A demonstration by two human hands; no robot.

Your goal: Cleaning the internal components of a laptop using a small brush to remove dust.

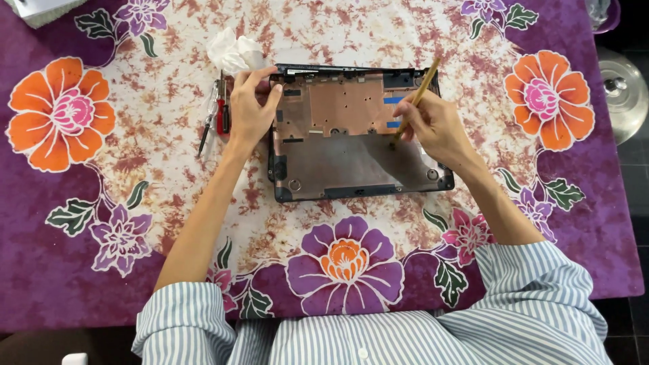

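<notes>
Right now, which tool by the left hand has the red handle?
The red-handled screwdriver closest to the left hand; the dark-handled tool lies farther left.

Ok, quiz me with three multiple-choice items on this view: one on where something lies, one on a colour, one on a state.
1. Where do the screwdrivers lie?
A. on the cloth left of the laptop shell
B. inside the shell
C. on the striped sleeve

2. What colour is the handle of the brush in the right hand?
A. blue
B. tan, wood-like
C. black

3. What is the left hand doing?
A. lying flat on the cloth, apart from the shell
B. holding a screwdriver
C. gripping the shell's upper left corner

Answers:
1. A, since they rest on the flowered tablecloth just left of the left hand, near the crumpled white tissue.
2. B, since the slim handle sticking up from the fingers is light brown.
3. C, since its fingers curl over the corner edge of the shell.
</notes>
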